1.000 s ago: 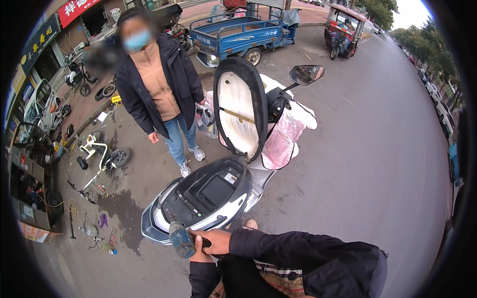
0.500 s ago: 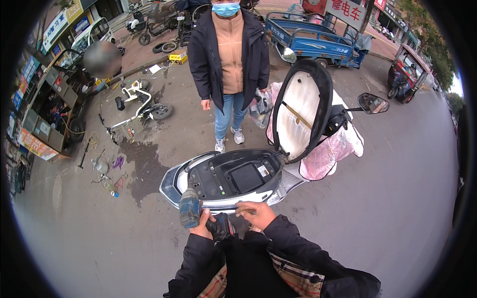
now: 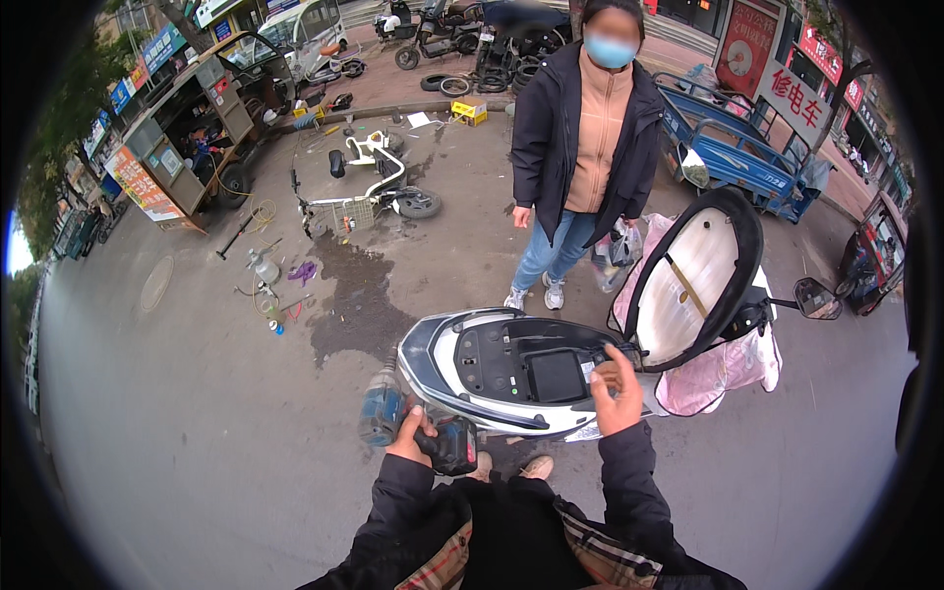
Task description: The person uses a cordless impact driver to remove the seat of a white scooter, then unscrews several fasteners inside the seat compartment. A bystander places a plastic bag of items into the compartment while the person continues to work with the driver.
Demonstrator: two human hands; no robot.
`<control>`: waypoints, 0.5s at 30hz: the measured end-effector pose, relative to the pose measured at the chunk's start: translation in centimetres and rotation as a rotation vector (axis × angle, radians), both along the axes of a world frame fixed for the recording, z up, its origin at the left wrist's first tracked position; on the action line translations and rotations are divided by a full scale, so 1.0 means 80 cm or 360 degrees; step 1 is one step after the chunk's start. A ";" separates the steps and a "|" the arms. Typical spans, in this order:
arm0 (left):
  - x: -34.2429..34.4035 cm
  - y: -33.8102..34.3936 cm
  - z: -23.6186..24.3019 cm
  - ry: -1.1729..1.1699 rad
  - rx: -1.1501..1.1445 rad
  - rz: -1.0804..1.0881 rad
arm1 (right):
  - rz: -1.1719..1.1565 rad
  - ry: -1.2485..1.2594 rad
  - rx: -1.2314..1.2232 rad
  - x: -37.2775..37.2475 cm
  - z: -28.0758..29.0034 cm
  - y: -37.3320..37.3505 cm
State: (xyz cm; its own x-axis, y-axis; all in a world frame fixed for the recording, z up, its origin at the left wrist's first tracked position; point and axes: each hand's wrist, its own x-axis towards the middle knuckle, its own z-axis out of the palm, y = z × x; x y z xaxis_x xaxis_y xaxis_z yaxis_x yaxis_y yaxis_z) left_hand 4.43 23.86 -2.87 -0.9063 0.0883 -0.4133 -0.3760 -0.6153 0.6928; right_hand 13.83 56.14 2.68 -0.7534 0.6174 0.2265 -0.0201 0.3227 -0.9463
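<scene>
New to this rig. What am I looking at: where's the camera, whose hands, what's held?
There is no robot here. The picture comes from a wide fisheye camera worn on a person's head and looking down, which is why straight edges bend near the rim. The two dark sleeves that enter from the lower edge are the wearer's own arms.

The left hand grips a cordless power tool, with a bluish bottle-like object right beside it; how that one is held is unclear. The right hand is raised, open and holding nothing, over the scooter's storage bay.

The white scooter stands on a paved street with its seat flipped up. A second person in a dark jacket stands behind it. Farther back, a small bike lies amid scattered tools.
</scene>
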 end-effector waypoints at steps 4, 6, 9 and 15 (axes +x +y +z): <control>-0.024 -0.031 0.008 0.0047 -0.0001 0.0182 | 0.0434 -0.0005 0.0209 -0.031 0.018 -0.076; -0.046 -0.045 0.013 0.0071 -0.0052 0.0249 | 0.0494 -0.0009 0.0273 -0.032 0.023 -0.083; -0.076 -0.057 0.018 0.0106 -0.0070 0.0266 | 0.0310 -0.0055 0.0303 -0.018 0.025 -0.057; -0.085 -0.026 0.003 0.0169 -0.0035 -0.0031 | -0.0168 -0.0234 0.0252 0.053 0.013 0.027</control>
State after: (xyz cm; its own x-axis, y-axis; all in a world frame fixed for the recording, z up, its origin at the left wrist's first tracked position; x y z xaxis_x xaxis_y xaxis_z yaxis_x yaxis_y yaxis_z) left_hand -2.37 21.82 -2.67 -0.9433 0.0984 -0.3169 -0.3114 -0.5928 0.7427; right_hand 18.07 58.29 3.71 -0.7186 0.6600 0.2194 0.1556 0.4600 -0.8742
